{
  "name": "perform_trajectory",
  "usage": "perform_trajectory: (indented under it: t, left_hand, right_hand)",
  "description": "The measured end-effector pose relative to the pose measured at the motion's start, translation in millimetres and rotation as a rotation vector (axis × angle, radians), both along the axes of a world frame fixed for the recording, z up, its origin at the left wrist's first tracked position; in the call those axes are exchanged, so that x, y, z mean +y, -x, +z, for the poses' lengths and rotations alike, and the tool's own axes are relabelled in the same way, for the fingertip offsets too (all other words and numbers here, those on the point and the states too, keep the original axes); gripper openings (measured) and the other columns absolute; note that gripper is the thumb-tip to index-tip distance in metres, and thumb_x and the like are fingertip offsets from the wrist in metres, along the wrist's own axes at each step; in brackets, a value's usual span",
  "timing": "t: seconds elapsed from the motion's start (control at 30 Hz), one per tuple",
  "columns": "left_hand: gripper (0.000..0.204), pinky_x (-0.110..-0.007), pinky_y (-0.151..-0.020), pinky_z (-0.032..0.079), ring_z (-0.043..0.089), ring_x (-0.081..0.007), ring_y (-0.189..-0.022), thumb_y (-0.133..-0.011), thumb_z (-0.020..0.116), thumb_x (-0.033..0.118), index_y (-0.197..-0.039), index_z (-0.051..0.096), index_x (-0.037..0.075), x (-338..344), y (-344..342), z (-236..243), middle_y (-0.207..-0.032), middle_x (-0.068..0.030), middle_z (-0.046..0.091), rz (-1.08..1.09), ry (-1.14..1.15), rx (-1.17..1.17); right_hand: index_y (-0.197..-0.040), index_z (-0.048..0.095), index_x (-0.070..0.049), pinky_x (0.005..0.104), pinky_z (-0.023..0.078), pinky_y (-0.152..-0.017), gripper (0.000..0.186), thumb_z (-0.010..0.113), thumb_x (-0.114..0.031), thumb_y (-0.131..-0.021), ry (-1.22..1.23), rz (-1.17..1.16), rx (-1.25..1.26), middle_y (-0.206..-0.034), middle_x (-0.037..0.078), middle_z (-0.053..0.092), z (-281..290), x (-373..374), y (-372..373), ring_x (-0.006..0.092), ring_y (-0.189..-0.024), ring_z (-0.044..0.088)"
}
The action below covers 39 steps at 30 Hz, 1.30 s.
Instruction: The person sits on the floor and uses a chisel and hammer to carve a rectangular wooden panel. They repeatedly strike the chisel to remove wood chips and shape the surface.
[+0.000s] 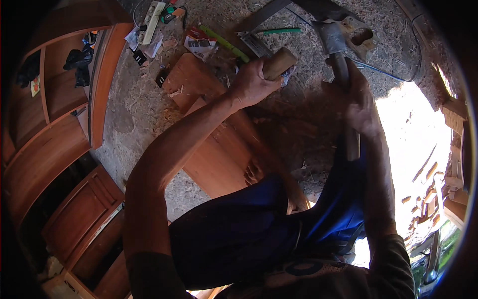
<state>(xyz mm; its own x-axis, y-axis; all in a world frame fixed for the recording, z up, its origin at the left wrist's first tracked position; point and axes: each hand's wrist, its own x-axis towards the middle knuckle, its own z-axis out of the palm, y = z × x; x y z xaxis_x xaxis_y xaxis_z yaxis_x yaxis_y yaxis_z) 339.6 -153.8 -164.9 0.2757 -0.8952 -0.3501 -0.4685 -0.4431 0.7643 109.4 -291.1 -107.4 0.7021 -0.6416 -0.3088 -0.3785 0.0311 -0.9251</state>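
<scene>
One chisel [279,62], wooden handle gripped in my left hand [251,82], above one reddish wooden board [214,159]. One hammer [341,65], shaft clasped in my right hand [361,102], head raised near the chisel. One handsaw [356,35] beyond. Floor [134,114] strewn with shavings; cabinet [45,129] at left. Chisel blade hidden; right side washed out by glare.

A red, white and black flat packet [200,44] lies on the sawdust-strewn floor [134,114]
</scene>
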Motion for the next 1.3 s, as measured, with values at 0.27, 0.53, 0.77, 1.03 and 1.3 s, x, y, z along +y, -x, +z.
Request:
perform_trajectory:
  t: [0.27,0.53,0.77,1.03,1.3]
  left_hand:
    - [0.038,-0.035,-0.079,0.055,0.070,-0.0177,-0.088,-0.083,0.081,0.023,-0.109,0.066,0.000,15.2,-3.8,8.7,-0.095,-0.0123,0.073,0.006,0.108,0.131]
    - [0.034,-0.032,-0.075,0.055,0.068,-0.0130,-0.083,-0.085,0.082,0.021,-0.108,0.067,0.002,19.2,12.4,48.7,-0.088,-0.0093,0.071,0.003,0.231,0.169]
    - [0.030,-0.030,-0.073,0.054,0.064,-0.0081,-0.082,-0.086,0.081,0.017,-0.107,0.067,0.002,12.0,-8.7,30.8,-0.090,-0.0040,0.071,0.105,0.242,0.242]
    - [0.021,-0.025,-0.068,0.053,0.061,-0.0041,-0.078,-0.089,0.080,0.015,-0.100,0.067,0.002,23.4,-8.6,23.4,-0.086,0.0021,0.068,0.060,0.232,0.119]
    - [0.030,-0.030,-0.077,0.055,0.067,-0.0106,-0.085,-0.086,0.081,0.018,-0.108,0.068,0.000,22.6,-2.2,16.8,-0.095,-0.0050,0.072,0.068,0.226,0.013]
  right_hand:
    - [-0.127,0.053,-0.003,0.0366,0.051,-0.067,0.044,0.070,-0.008,-0.087,0.083,0.086,0.018,-0.077,0.011,0.059,5.9,47.0,-1.5,0.0191,-0.071,0.060]
    - [-0.131,0.053,-0.002,0.0258,0.046,-0.061,0.045,0.070,-0.007,-0.090,-0.276,-0.128,-0.132,-0.076,-0.001,0.058,-4.8,43.0,1.4,0.0073,-0.067,0.055]
    - [-0.131,0.055,-0.003,0.0252,0.045,-0.062,0.046,0.073,-0.008,-0.089,-0.258,-0.083,-0.086,-0.078,-0.002,0.058,-16.2,46.4,2.0,0.0057,-0.069,0.054]
    - [-0.132,0.055,-0.005,0.0261,0.046,-0.063,0.047,0.074,-0.008,-0.089,-0.288,-0.089,-0.079,-0.079,-0.001,0.060,-18.8,47.5,1.9,0.0067,-0.070,0.056]
    - [-0.133,0.054,-0.004,0.0262,0.049,-0.064,0.046,0.070,-0.007,-0.090,-0.164,-0.106,-0.067,-0.080,0.000,0.062,11.7,39.8,-0.6,0.0083,-0.072,0.060]
